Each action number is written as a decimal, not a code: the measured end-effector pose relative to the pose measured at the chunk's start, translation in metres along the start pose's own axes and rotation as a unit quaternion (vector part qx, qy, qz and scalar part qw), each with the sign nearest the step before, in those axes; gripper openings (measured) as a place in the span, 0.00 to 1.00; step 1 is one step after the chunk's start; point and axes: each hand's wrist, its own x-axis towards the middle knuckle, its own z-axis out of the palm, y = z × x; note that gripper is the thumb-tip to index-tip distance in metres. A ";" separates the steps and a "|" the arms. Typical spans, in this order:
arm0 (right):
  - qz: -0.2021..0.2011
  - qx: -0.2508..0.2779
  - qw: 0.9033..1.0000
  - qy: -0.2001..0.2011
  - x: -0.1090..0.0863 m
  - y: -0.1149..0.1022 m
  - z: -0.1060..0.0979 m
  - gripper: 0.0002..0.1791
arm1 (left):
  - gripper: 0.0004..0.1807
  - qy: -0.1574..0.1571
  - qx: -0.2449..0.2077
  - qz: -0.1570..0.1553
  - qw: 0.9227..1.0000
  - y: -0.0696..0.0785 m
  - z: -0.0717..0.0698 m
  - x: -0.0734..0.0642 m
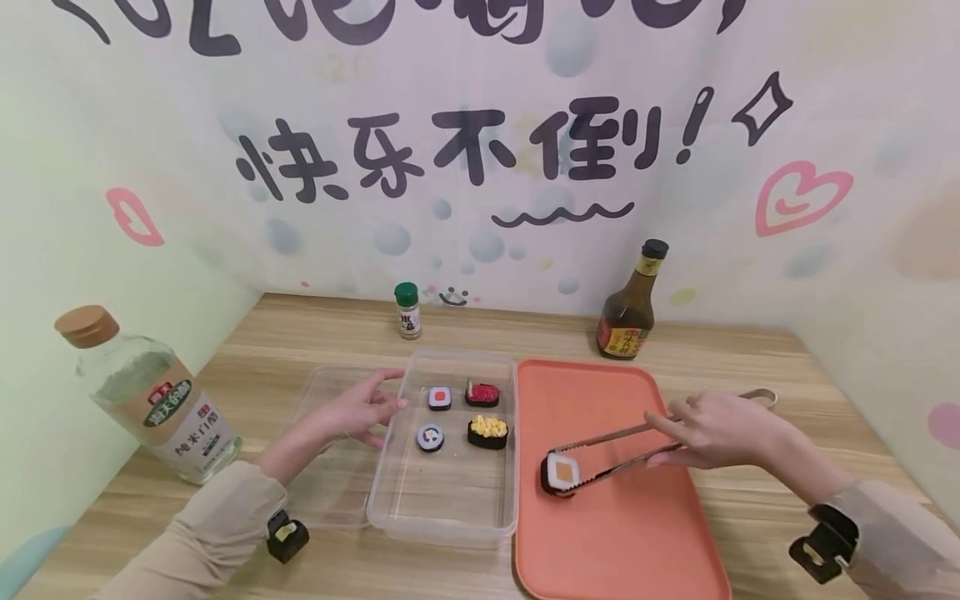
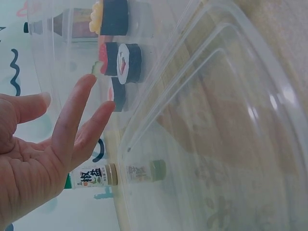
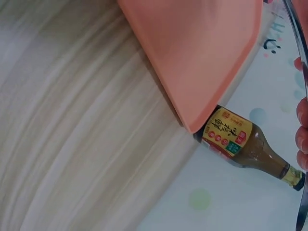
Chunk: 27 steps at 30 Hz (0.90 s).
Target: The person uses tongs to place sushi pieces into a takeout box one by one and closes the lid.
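My right hand [image 1: 720,429] holds metal tongs [image 1: 626,433]; their tips are around a sushi roll [image 1: 562,472] with an orange centre, at the left part of the orange tray [image 1: 600,550]. Only the fingers [image 3: 302,130] and part of the tongs [image 3: 294,29] show in the right wrist view. Beside the left wall of a clear plastic box [image 1: 442,527] is my left hand [image 1: 360,408], its fingers extended and the fingertips at the rim. Inside the box lie a red-centred roll [image 1: 439,397], a round roll [image 1: 430,437], a red-topped sushi [image 1: 482,393] and a yellow-topped sushi [image 1: 487,432].
A clear lid [image 1: 322,492] lies under my left forearm. The large vinegar bottle [image 1: 161,400] stands at the left. Behind the box is a green-capped shaker [image 1: 408,312]; a brown sauce bottle [image 1: 628,308] stands behind the tray. A printed cloth [image 1: 450,250] hangs at the back.
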 end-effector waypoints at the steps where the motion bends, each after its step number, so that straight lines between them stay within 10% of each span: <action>1: 0.004 -0.004 1.000 0.008 0.001 0.002 -0.001 0.31 | 0.32 0.000 -0.003 0.001 1.000 -0.001 0.000 0.000; 19: 0.015 -0.060 0.994 0.088 0.070 0.037 -0.027 0.30 | 0.32 -0.003 -0.004 0.007 1.000 -0.002 -0.003 -0.001; 27: -0.010 -0.010 1.000 0.001 0.118 0.012 -0.007 0.30 | 0.31 0.010 -0.007 -0.011 1.000 -0.002 0.000 0.001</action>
